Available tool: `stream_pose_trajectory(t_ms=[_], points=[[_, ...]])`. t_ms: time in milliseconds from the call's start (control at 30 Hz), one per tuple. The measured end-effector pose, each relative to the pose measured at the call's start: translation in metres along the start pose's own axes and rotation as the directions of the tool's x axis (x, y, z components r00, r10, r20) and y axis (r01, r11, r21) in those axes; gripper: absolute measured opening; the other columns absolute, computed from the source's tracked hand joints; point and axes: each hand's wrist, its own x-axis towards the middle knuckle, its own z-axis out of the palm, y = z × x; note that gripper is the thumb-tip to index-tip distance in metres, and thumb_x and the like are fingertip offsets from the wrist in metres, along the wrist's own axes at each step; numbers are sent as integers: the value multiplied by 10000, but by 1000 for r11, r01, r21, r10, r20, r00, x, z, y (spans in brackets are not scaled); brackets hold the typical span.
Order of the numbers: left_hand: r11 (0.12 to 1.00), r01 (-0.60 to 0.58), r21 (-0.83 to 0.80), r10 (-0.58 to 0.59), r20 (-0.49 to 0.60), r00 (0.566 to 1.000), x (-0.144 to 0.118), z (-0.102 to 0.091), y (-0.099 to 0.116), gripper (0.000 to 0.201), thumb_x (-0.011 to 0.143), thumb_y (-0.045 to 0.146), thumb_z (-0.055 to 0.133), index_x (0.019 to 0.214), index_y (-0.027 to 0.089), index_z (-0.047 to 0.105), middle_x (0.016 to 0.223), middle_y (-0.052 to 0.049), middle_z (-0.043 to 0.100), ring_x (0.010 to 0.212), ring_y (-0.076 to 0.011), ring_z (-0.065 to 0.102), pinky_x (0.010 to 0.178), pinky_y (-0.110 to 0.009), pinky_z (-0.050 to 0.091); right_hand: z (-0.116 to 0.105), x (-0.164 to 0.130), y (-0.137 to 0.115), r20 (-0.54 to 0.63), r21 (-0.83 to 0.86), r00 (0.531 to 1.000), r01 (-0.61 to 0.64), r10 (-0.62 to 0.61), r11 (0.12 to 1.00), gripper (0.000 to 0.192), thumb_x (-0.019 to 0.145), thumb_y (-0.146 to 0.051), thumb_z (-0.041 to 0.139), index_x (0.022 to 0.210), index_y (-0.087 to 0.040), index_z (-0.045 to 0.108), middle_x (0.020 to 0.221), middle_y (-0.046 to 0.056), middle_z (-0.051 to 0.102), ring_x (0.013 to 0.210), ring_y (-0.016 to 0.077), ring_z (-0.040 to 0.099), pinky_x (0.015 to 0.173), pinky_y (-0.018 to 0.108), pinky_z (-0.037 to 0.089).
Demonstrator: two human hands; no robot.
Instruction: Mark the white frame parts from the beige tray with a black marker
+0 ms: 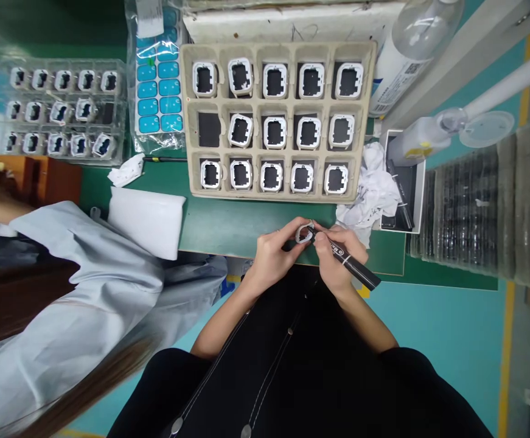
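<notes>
Between the hands, a white frame sits partly hidden.

Bright, cool white light, seemingly from overhead, spreads evenly over the green desk. Soft shadows darken the compartments of the beige tray. Glare streaks the plastic bag and glints on the clear bottle. The upper left corner is dim, and the black shirt loses detail in its folds. The 2 hands, left and right, look fairly sharp; the stacked trays at right are soft. Wide-angle distortion stretches the edges.
</notes>
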Motion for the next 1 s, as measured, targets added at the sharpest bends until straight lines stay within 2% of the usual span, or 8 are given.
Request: stream_pose_trajectory(t_ms=[233, 400, 500, 667, 867, 1000], points=[[993, -60, 100, 61, -11, 998, -2, 1, 0, 317, 1160, 278, 818, 1473, 230, 846, 1114, -31, 939, 897, -175, 898, 877, -232, 717, -3, -2, 2, 28, -45, 1000, 13, -12, 999, 143, 1129, -283, 834, 1027, -298, 736, 951, -11, 858, 917, 252, 928, 747, 385, 768], [971, -142, 193, 150, -29, 988, -4, 3, -2, 323, 1167, 204, 789, 1486, 230, 828, 1159, -36, 953, 882, -147, 892, 839, -206, 680, -7, -1, -3, 112, -106, 985, 144, -132, 984, 110, 1114, -193, 810, 1101, -294, 769, 981, 14, 867, 976, 280, 934, 815, 432, 797], [961, -172, 217, 186, -49, 981, -5, 5, -2, 309, 1164, 191, 790, 1469, 225, 822, 1123, -28, 949, 841, -135, 874, 801, -199, 659, -6, 0, -7, 105, -127, 983, 165, -152, 978, 114, 1119, -178, 795, 1115, -291, 774, 1007, 21, 875, 984, 274, 935, 822, 422, 799], [965, -122, 231, 136, -46, 990, -5, 5, -1, 264, 1172, 228, 779, 1430, 227, 830, 1011, -1, 916, 777, -127, 825, 771, -203, 637, -5, 0, -9, 108, -133, 984, 154, -140, 979, 119, 1129, -168, 778, 1101, -283, 762, 1020, 28, 883, 986, 259, 936, 832, 397, 794], [971, -132, 200, 141, -31, 990, -4, 2, 0, 258, 1171, 256, 774, 1415, 234, 857, 1023, -9, 922, 776, -136, 825, 777, -210, 644, -7, -1, -7, 91, -100, 985, 156, -147, 983, 120, 1113, -187, 807, 1131, -302, 782, 1021, 20, 894, 981, 279, 942, 806, 417, 800], [979, -89, 182, 96, -31, 995, -5, 3, -1, 246, 1186, 309, 770, 1398, 237, 871, 1006, -15, 915, 774, -142, 815, 785, -219, 655, -6, -2, -9, 83, -114, 989, 133, -124, 985, 106, 1127, -196, 788, 1101, -297, 771, 1029, 26, 899, 957, 267, 935, 801, 419, 796]])
